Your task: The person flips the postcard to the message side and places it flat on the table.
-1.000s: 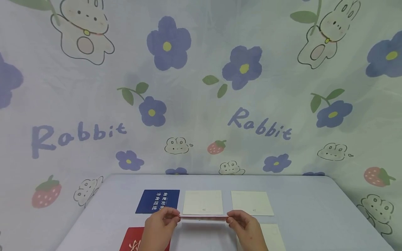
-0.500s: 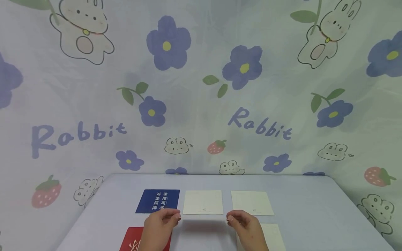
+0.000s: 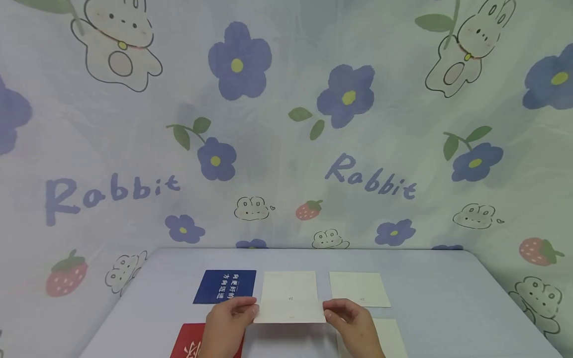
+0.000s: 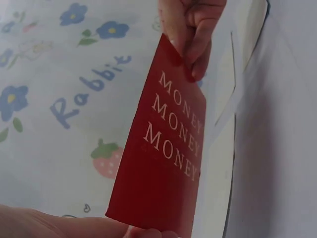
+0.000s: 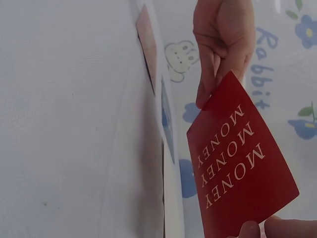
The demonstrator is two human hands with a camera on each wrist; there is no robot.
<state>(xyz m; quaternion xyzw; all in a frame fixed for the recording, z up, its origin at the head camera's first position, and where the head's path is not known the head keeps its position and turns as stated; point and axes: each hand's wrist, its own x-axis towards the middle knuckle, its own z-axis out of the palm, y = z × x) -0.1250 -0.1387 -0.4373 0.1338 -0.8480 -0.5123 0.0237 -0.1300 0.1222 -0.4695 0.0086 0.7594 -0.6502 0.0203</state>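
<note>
A postcard (image 3: 290, 314) is stretched between both hands above the table, its pale back tilted up toward the head camera. Its other side (image 4: 156, 163) is red and reads "MONEY MONEY MONEY" in the left wrist view. My left hand (image 3: 230, 325) pinches the left edge between thumb and fingers. On the opposite edge, my right hand (image 3: 354, 325) pinches it the same way. From the head, the held card overlaps a cream card (image 3: 289, 283) lying behind it.
Beyond the hands lie a blue card (image 3: 224, 286) with white characters and another cream card (image 3: 360, 288). A red card (image 3: 185, 338) is partly covered by the left hand, a cream one (image 3: 391, 338) by the right. A patterned curtain (image 3: 286, 149) hangs behind the table (image 3: 429, 293).
The held postcard has tipped from nearly edge-on, a thin line with some red showing, to showing its pale back. Both hands stay in almost the same place.
</note>
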